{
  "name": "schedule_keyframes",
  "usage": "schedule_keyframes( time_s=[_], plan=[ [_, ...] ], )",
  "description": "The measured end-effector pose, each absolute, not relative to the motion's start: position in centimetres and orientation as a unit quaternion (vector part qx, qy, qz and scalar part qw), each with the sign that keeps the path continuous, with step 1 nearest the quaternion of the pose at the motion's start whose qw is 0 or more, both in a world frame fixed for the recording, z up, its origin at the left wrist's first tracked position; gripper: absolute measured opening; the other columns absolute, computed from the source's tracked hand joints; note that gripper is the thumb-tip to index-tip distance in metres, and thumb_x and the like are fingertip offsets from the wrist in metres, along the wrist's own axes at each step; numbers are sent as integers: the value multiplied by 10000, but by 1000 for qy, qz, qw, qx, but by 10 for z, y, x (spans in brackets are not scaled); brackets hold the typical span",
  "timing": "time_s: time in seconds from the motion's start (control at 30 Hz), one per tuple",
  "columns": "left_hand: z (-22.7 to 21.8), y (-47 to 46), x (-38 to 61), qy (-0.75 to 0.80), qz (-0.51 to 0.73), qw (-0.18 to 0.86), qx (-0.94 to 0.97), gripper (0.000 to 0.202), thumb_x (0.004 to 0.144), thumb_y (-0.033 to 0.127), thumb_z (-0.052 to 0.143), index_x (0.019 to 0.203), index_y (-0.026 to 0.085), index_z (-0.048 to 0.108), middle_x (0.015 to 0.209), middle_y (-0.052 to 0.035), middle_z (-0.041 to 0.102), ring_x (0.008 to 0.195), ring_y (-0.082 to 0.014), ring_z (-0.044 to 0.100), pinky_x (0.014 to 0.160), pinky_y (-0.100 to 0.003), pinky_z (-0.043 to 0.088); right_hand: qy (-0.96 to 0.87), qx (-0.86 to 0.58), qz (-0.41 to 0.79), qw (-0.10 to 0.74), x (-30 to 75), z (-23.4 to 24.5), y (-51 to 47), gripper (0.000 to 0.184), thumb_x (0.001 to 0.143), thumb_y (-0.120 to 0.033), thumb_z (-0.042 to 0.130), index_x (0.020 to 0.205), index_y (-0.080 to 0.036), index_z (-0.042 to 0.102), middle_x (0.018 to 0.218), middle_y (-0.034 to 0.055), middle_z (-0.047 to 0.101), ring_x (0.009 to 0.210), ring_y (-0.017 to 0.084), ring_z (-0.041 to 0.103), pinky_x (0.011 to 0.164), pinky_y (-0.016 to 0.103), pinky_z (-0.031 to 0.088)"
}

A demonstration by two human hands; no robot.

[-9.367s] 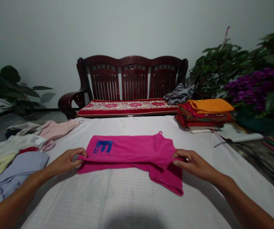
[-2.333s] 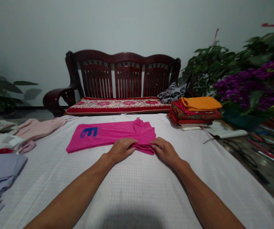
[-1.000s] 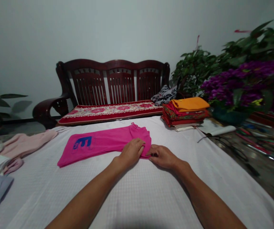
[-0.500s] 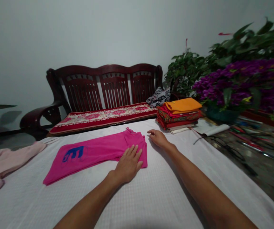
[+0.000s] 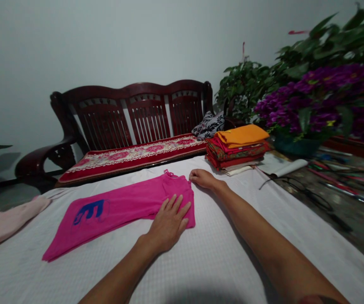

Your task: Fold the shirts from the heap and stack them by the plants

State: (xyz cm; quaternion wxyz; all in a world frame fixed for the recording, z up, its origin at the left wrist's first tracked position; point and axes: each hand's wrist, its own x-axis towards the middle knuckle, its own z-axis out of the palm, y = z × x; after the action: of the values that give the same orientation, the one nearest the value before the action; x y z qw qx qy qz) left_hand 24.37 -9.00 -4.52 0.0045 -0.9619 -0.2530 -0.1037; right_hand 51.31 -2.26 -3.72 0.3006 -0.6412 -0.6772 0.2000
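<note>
A pair of bright pink trousers (image 5: 121, 200) with a blue letter print lies folded lengthwise on the white cloth (image 5: 182, 266), waist end to the right. A small pink drawstring loop sticks up at the top of the waist. My left hand (image 5: 169, 221) rests flat on the waist end, fingers spread. At the far right corner of the waist, the fingers of my right hand (image 5: 202, 178) are pinched together on the fabric's edge.
Right of the trousers stands a stack of folded clothes (image 5: 237, 147), orange on top. A pale pink garment (image 5: 9, 221) lies at the left. Behind is a dark wooden bench (image 5: 131, 114). Purple flowers (image 5: 321, 93), a dark cable (image 5: 315, 200) and loose tools occupy the right side.
My right hand has moved left onto the corner of the waist, and its fingers have closed there. My left hand stays flat on the trousers. The view has shifted slightly.
</note>
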Motion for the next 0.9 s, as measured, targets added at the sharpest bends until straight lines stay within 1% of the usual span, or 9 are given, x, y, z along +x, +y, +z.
schedule_keyframes(
  time_s=[0.1, 0.17, 0.3, 0.37, 0.53, 0.67, 0.73, 0.83, 0.9],
  plan=[
    [-42, -91, 244, -261, -91, -3, -961, 510, 1032, 412, 388, 1520, 268, 419, 1614, -121, 334, 1505, -317, 264, 1205, -542, 257, -693, -620, 213, 301, 512, -37, -21, 186, 817, -195, 565, 898, -171, 731, 840, 10, 726, 755, 144, 609, 707, 235, 448],
    [-40, -91, 245, -265, -81, -6, -961, 517, 1029, 416, 397, 1525, 272, 409, 1620, -114, 323, 1509, -311, 256, 1208, -540, 258, -703, -608, 224, 294, 510, -37, -22, 204, 803, -195, 588, 944, -173, 734, 867, 8, 735, 759, 141, 619, 714, 231, 456],
    [-35, -92, 246, -271, -61, -14, -961, 521, 1027, 417, 399, 1525, 266, 412, 1623, -113, 315, 1511, -312, 246, 1212, -541, 253, -719, -601, 225, 267, 509, -35, -26, 132, 793, -193, 618, 858, -168, 731, 784, 2, 718, 707, 142, 610, 679, 226, 447],
    [-35, -92, 246, -272, -57, -19, -960, 521, 1027, 416, 400, 1526, 269, 412, 1623, -116, 312, 1511, -315, 246, 1214, -544, 248, -722, -607, 207, 258, 511, -33, -26, 114, 805, -185, 612, 833, -167, 721, 797, 11, 710, 736, 148, 609, 694, 226, 439],
    [-37, -90, 246, -268, -62, -27, -961, 512, 1033, 428, 382, 1530, 303, 399, 1630, -104, 298, 1518, -309, 227, 1213, -554, 233, -718, -633, 141, 252, 518, -27, -27, 141, 831, -165, 596, 895, -175, 721, 954, 51, 702, 879, 176, 604, 793, 245, 427],
    [-36, -90, 246, -268, -59, -36, -961, 503, 1033, 426, 380, 1525, 325, 404, 1636, -92, 292, 1520, -315, 218, 1213, -560, 223, -708, -652, 108, 250, 515, -30, -32, 159, 859, -185, 592, 932, -201, 732, 990, 54, 705, 945, 193, 604, 841, 265, 420],
    [-35, -90, 246, -268, -57, -39, -961, 497, 1033, 425, 374, 1520, 334, 412, 1637, -87, 294, 1520, -320, 218, 1211, -564, 224, -700, -660, 100, 254, 512, -32, -32, 167, 863, -190, 593, 947, -213, 736, 998, 46, 716, 964, 191, 613, 847, 263, 425],
    [-32, -92, 247, -268, -53, -41, -961, 491, 1032, 418, 370, 1514, 335, 424, 1634, -99, 298, 1517, -334, 220, 1206, -574, 226, -686, -672, 102, 261, 509, -34, -32, 168, 844, -197, 618, 958, -220, 739, 997, 25, 737, 939, 178, 641, 816, 244, 446],
    [-32, -92, 247, -268, -57, -40, -961, 490, 1033, 410, 369, 1514, 334, 423, 1633, -107, 298, 1517, -338, 218, 1204, -579, 225, -670, -684, 97, 272, 506, -32, -32, 207, 842, -183, 603, 1000, -216, 733, 1037, 28, 743, 945, 173, 653, 817, 242, 456]
  ],
)
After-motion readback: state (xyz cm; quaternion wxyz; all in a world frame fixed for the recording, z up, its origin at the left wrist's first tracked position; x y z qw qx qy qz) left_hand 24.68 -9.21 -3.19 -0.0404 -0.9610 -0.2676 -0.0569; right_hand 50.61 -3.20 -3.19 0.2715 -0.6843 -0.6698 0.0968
